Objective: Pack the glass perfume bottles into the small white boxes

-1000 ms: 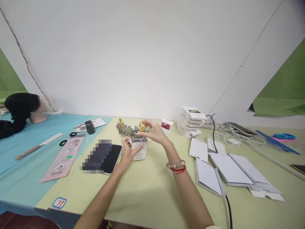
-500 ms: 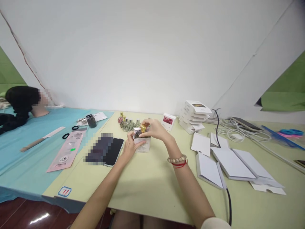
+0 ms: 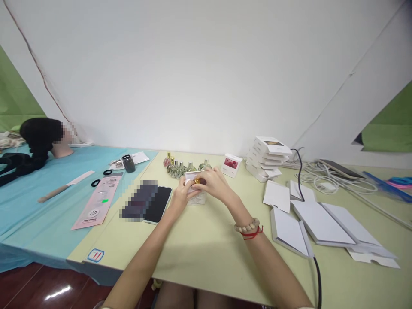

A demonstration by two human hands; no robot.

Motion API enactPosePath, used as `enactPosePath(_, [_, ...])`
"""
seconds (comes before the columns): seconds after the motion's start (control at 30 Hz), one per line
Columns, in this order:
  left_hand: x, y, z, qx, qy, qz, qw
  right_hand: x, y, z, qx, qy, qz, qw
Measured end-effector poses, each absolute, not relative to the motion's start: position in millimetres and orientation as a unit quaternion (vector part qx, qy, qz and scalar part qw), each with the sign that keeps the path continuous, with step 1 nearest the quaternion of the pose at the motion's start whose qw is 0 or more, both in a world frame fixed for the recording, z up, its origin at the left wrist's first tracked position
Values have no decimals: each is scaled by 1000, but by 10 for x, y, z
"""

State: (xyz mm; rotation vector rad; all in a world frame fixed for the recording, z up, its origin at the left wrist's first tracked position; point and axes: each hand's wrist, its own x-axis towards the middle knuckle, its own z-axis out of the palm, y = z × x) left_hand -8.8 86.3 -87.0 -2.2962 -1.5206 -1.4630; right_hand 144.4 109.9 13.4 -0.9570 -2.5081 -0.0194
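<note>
My left hand grips the side of a small white box standing on the pale green table. My right hand is closed over the box's top, pinching a gold-capped perfume bottle that sits almost wholly inside the box; only the cap shows. Just behind the box stands a row of several small perfume bottles.
A phone lies left of the box. A small white box with a red picture and a stack of white boxes stand behind right. Flat white cartons, a black cable and white cords lie right. A knife lies on the blue cloth.
My right hand has lowered the gold-capped bottle from above the box down into it. My left hand has kept hold of the box. The view has shifted slightly.
</note>
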Motion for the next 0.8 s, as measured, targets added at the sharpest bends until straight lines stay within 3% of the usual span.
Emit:
enactPosePath(0.17, [-95,863,-863,-738,-473,-481,9,1425,1012,21,-348,-914,-49,203])
enactPosePath(0.3, [-121,896,-912,-726,-450,-519,1,1444,994,-154,-345,-896,-57,273])
enactPosePath(0.53, [-100,893,-928,-667,-451,-563,-185,1594,935,-356,-352,-829,-96,424])
enactPosePath(0.8, [46,819,-809,-657,-408,-560,-296,1715,940,-473,-409,-772,-1,486])
